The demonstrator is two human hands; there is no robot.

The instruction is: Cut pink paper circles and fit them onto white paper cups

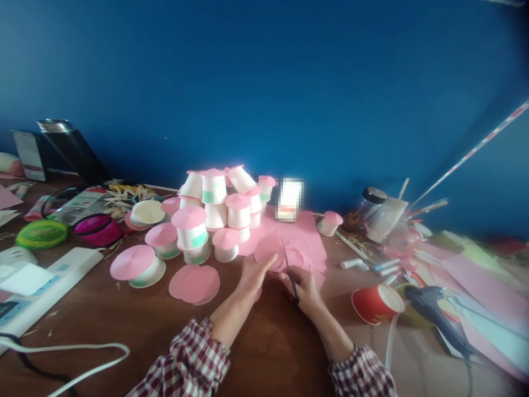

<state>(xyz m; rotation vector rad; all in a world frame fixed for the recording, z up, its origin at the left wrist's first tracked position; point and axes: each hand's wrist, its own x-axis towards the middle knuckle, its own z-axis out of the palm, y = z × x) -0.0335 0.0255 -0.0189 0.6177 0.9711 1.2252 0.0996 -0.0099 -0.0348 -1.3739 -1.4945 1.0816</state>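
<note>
Between the thumb and fingers of my left hand [253,277] is a pink paper circle [268,249], held up in front of me. My right hand [303,288] grips a pair of scissors [292,282] with dark handles, their blades pointing up beside the circle's right edge. Whether the blades touch the paper I cannot tell. Behind both hands lie pink paper sheets [314,237] with cut scraps on them. To the left of my left hand, a small stack of pink circles [194,284] rests on the brown table.
Several white paper cups with pink disc tops [192,226] are piled at centre left. At right are a red cup [377,304], a glue gun [440,317] and a jar [367,204]. A power strip [78,264] and white cable [91,346] lie left. A blurred phone [290,199] stands behind.
</note>
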